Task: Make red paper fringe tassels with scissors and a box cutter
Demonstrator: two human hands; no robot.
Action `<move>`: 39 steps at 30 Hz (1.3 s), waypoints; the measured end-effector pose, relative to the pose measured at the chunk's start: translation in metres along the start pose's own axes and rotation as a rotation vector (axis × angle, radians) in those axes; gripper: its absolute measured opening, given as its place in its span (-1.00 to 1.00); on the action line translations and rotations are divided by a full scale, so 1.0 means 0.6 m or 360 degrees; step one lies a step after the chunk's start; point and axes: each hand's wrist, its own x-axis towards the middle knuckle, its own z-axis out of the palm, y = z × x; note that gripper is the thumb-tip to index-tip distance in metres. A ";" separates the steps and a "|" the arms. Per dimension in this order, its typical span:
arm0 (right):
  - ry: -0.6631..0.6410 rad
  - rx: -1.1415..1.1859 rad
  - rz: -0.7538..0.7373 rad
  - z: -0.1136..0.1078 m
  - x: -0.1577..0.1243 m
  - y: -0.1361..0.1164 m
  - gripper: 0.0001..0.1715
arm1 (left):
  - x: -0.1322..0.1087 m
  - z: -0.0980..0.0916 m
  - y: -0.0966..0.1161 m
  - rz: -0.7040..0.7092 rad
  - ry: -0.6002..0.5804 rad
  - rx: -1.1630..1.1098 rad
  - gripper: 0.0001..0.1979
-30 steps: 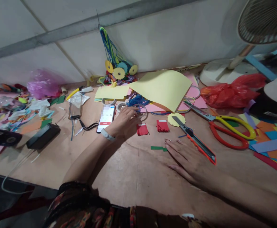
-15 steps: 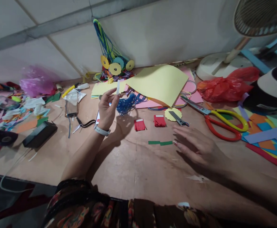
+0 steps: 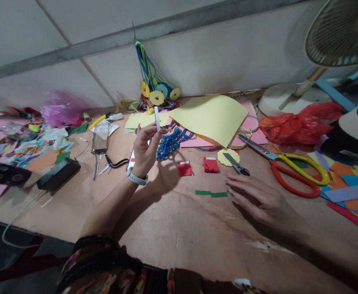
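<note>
Between thumb and fingers, my left hand (image 3: 146, 149) pinches a narrow white strip (image 3: 157, 118) that points upward. Blue cord (image 3: 171, 143) lies in a tangle just behind that hand. My right hand (image 3: 254, 194) is over the table with fingers stretched out and nothing in them. Close to its fingertips are two green paper strips (image 3: 218, 194) laid end to end, and a utility knife (image 3: 236, 164) resting on a scalloped yellow paper disc (image 3: 228, 157). Two red paper pieces (image 3: 184, 169), each with a white top band, lie between my hands.
Large red-and-yellow-handled scissors (image 3: 295, 173) lie at the right beside coloured paper scraps (image 3: 350, 183). A yellow sheet (image 3: 211, 118), red plastic bag (image 3: 295, 124) and fan (image 3: 295, 98) stand behind. At left are a black box (image 3: 58, 174), a clear phone case (image 3: 101, 139) and scraps (image 3: 32, 143).
The camera view has tilted, so everything sits lower and slightly to the right. My left hand still holds the white strip, and my right hand keeps nearly the same pose.
</note>
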 end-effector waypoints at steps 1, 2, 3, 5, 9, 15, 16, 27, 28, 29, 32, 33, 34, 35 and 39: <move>0.0004 0.0002 -0.0006 0.001 0.000 0.001 -0.66 | 0.000 -0.003 0.008 0.0110 0.0020 0.0123 -0.83; 0.0010 0.0008 -0.0003 0.002 0.000 0.002 -0.66 | -0.002 -0.005 0.018 0.0238 0.0019 0.0259 -0.87; 0.0023 0.0020 0.0006 0.002 0.001 0.001 -0.66 | -0.005 -0.006 0.029 0.0361 -0.0018 0.0376 -0.92; 0.0034 0.0055 0.0050 0.000 0.002 -0.001 -0.68 | -0.019 0.000 0.052 0.0553 -0.0228 0.0435 -0.93; 0.0030 0.0178 0.0272 -0.012 0.008 -0.017 -0.70 | -0.065 0.029 0.084 0.0858 -0.0791 0.0462 -0.94; 0.0205 0.0427 0.0362 -0.017 0.010 -0.037 -0.69 | -0.119 0.054 0.106 0.1051 -0.1178 0.0562 -0.83; 0.0208 0.0466 0.0366 -0.015 0.008 -0.038 -0.68 | -0.122 0.055 0.109 0.1073 -0.1191 0.0571 -0.83; 0.0102 0.0875 0.0654 -0.010 0.001 -0.038 -0.73 | -0.129 0.059 0.121 0.1243 -0.1216 0.0521 -0.87; 0.0105 0.0882 0.0648 -0.010 0.000 -0.040 -0.74 | -0.129 0.058 0.124 0.1259 -0.1190 0.0543 -0.89; 0.0110 0.0880 0.0620 -0.009 -0.002 -0.043 -0.77 | -0.131 0.058 0.129 0.1269 -0.1154 0.0573 -0.91; 0.0127 0.0811 0.0405 -0.011 -0.007 -0.055 -0.89 | -0.140 0.055 0.148 0.1245 -0.1034 0.0725 -0.91; 0.0134 0.0790 0.0328 -0.013 -0.008 -0.059 -0.94 | -0.145 0.054 0.155 0.1206 -0.1022 0.0797 -0.90; 0.0144 0.0769 0.0268 -0.015 -0.009 -0.064 -0.97 | -0.149 0.053 0.161 0.1153 -0.1027 0.0861 -0.89; 0.0150 0.0752 0.0233 -0.017 -0.010 -0.068 -0.97 | -0.154 0.052 0.166 0.1079 -0.1062 0.0905 -0.87; 0.0164 0.0731 0.0225 -0.024 -0.008 -0.075 -0.96 | -0.164 0.048 0.174 0.0882 -0.1167 0.0900 -0.80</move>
